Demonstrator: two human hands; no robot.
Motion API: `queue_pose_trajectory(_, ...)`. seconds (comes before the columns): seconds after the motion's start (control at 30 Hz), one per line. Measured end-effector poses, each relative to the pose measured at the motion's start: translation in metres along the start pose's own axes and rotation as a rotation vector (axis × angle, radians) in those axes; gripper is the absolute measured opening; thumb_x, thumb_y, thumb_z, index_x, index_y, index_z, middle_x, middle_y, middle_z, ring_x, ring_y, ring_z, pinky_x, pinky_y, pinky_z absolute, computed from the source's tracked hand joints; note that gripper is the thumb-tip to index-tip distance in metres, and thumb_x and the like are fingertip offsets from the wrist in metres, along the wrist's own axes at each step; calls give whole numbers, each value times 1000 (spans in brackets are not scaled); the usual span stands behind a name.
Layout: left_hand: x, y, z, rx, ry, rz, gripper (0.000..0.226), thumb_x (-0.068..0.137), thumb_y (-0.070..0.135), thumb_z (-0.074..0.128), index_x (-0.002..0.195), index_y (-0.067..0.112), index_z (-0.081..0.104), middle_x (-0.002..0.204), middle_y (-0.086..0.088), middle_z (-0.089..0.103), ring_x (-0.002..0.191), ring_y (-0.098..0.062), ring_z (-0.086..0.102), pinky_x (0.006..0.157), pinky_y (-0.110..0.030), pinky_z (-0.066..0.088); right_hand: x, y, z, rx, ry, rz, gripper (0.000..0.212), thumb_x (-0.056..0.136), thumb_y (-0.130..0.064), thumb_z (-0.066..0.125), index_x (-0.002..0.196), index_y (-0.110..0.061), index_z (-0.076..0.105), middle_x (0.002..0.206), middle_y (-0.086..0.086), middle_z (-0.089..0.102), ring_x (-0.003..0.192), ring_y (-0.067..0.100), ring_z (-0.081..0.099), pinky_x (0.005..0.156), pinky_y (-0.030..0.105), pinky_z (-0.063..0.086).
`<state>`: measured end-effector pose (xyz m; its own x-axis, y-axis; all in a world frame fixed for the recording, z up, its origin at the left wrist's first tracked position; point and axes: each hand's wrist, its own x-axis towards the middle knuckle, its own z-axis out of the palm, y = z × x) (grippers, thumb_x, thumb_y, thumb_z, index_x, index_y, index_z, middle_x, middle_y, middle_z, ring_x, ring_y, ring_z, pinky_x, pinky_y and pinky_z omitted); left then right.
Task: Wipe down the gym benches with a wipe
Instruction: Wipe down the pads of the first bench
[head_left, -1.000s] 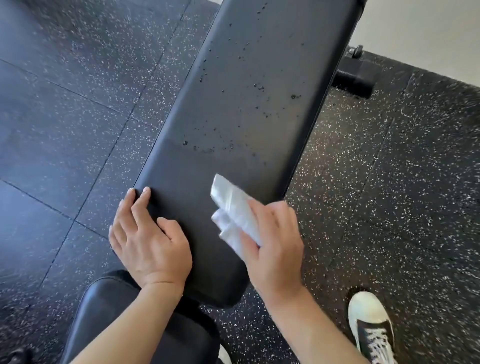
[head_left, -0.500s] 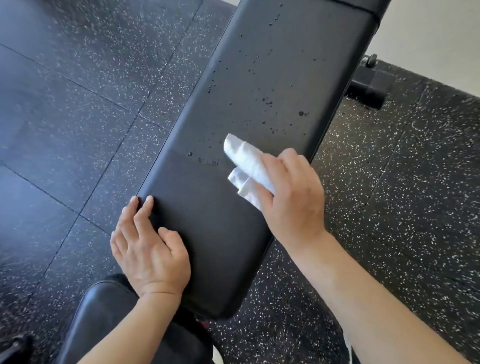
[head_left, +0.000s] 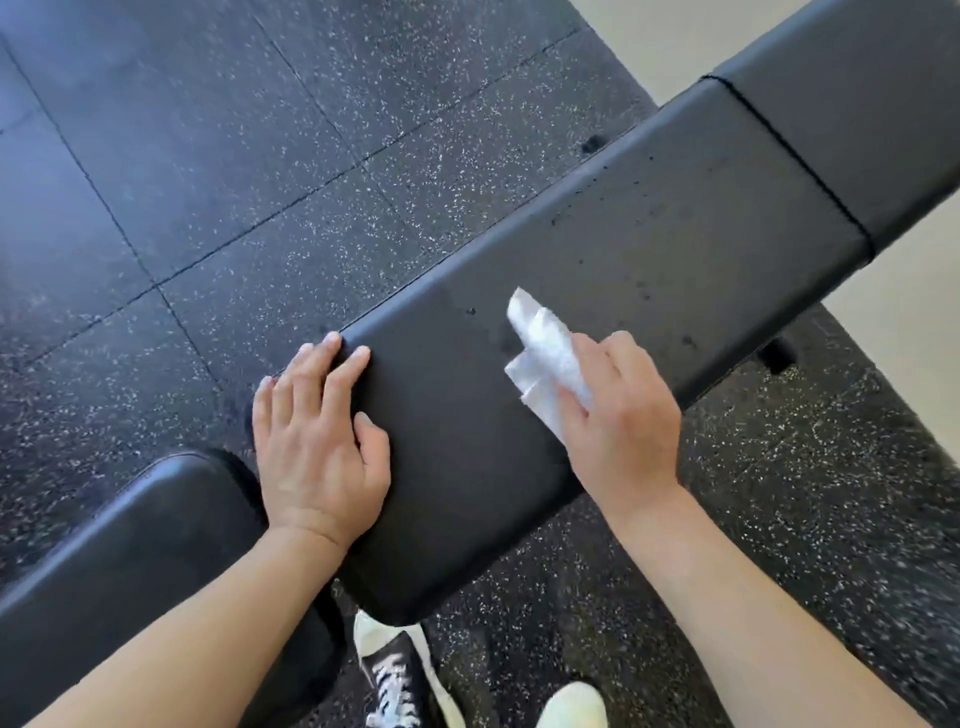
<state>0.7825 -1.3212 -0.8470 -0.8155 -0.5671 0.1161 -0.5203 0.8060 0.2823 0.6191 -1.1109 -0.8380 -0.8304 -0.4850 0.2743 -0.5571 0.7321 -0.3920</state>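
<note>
- Floor (head_left: 218, 171): dark speckled rubber tiles, fills the left and bottom of frame; pale strip of wall or floor at upper right and right edge.
- Bench pad (head_left: 649, 249): one long black pad, long axis diagonal, running from bottom centre up to the upper right corner. Near end rounded, at bottom centre. A stitched seam crosses it near the upper right. Dark droplets dotted over the middle stretch.
- Seat pad (head_left: 135, 551): second black pad, lower left of frame, just beside the long pad's near end, a narrow gap between. Pads counted: two.
- My left hand (head_left: 317, 441): flat on the left edge of the long pad, centre-left of frame, fingers straight and loosely spread, tips pointing to upper right, thumb lying on the top surface. Holds nothing.
- My right hand (head_left: 618, 421): right of centre, over the pad, fingers curled onto the wipe, pinching it against the palm side.
- Wipe (head_left: 545, 358): one, white, crumpled and folded, sticks out of my right hand toward upper left of frame, long axis roughly along the fingers. Sits over the pad's middle; can't tell if it touches the surface.
- Shoes: two at bottom centre, a black sneaker with white laces (head_left: 400, 680) and a white toe (head_left: 571, 706) to its right.
</note>
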Motion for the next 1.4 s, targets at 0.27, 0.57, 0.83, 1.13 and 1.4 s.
queue_pose_trajectory(0.27,2,-2,-2,-9,-44,-21,59,86,25,47,145,20,53,161,-5,43,151,-33,37,126,-56,20,72,-93,59,-8,-99,-235,25,82,-24,70,101,-9,73,89,9,61,73,30,57,59,41,47)
queue_pose_trajectory(0.57,3,-4,-2,-12,-80,-20,63,86,26,48,148,21,53,161,-5,44,152,-32,36,127,-56,19,115,-125,83,46,-221,-322,18,82,-23,57,81,-8,66,82,10,60,69,32,57,53,41,43)
queue_pose_trajectory(0.83,1,8,-10,68,-69,-47,58,90,19,51,147,18,59,162,-4,47,150,-35,41,121,-60,28,105,-112,64,142,-284,-384,17,87,-23,74,86,-7,68,84,12,60,74,35,59,58,42,48)
queue_pose_trajectory(1.13,-7,92,11,67,-45,-547,75,87,28,34,162,20,37,173,-1,27,160,-31,20,127,-61,16,-34,26,-30,177,-380,-536,34,97,-24,56,127,-11,64,88,0,49,70,22,43,56,41,46)
queue_pose_trajectory(1.4,-9,88,22,133,15,-526,74,87,26,38,160,18,37,172,-2,29,160,-32,21,127,-61,17,86,-4,29,87,-164,-441,26,91,-29,58,103,-9,69,87,8,54,76,31,52,61,42,44)
